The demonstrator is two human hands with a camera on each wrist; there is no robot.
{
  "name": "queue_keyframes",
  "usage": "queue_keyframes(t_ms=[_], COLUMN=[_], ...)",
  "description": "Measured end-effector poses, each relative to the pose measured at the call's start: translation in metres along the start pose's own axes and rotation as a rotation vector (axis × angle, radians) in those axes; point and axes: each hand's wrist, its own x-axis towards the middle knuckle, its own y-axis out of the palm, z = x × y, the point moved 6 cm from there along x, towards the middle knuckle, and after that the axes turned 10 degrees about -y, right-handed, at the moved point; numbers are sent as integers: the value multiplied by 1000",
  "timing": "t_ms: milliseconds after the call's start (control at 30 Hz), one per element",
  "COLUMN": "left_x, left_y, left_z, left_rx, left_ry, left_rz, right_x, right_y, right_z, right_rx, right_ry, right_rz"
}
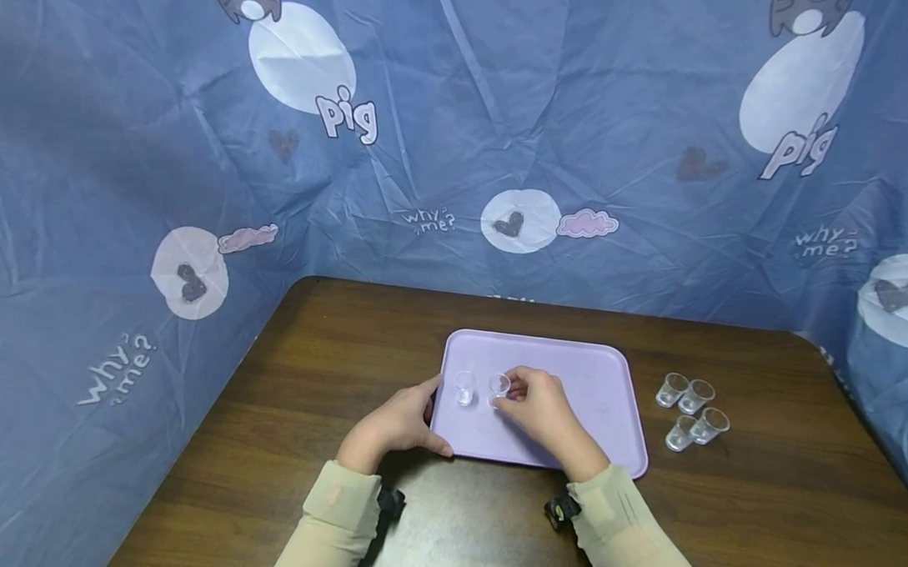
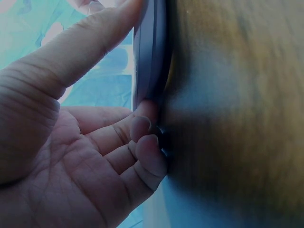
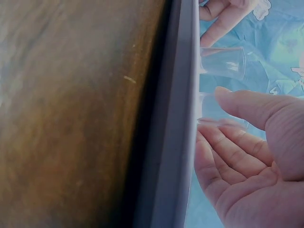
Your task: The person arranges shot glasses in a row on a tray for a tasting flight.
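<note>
A lilac tray (image 1: 570,404) lies on the wooden table with two small clear cups standing on its left part. My left hand (image 1: 400,419) holds the tray's near left corner, thumb along the front rim and fingers at the left side. In the left wrist view, the thumb (image 2: 90,42) meets the rim and the fingertips curl by the corner. My right hand (image 1: 543,408) pinches the right-hand cup (image 1: 499,387) between thumb and fingers. The right wrist view shows this cup (image 3: 213,110) upright at the tray surface. Beside it stands the other cup (image 1: 464,389), untouched.
Several more clear cups (image 1: 696,395) stand in a loose cluster on the table (image 1: 784,495), right of the tray. A blue printed cloth (image 1: 443,175) hangs behind the table and along its left side.
</note>
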Motion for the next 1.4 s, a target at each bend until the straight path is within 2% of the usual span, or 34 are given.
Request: queue_keyframes(t_ms=[300,500,633,967,1233,1400], left_x=[-2,-3,-3,-1,0,-1], left_y=[-3,-3,-3,-1,-1,0], left_z=[2,2,2,0,0,-1], left_rx=[18,27,22,4,7,15], left_ry=[-2,-18,-27,-17,-21,-29], left_rz=[-15,-19,-15,-4,-5,-4], right_x=[1,1,-1,-9,-16,-21], right_y=[3,0,-6,-27,-50,-68], right_z=[-1,1,1,2,1,0], right_rx=[-8,26,47,43,53,19], right_ry=[-15,-34,-17,-15,15,16], right_rz=[17,14,6,-15,-38,-67])
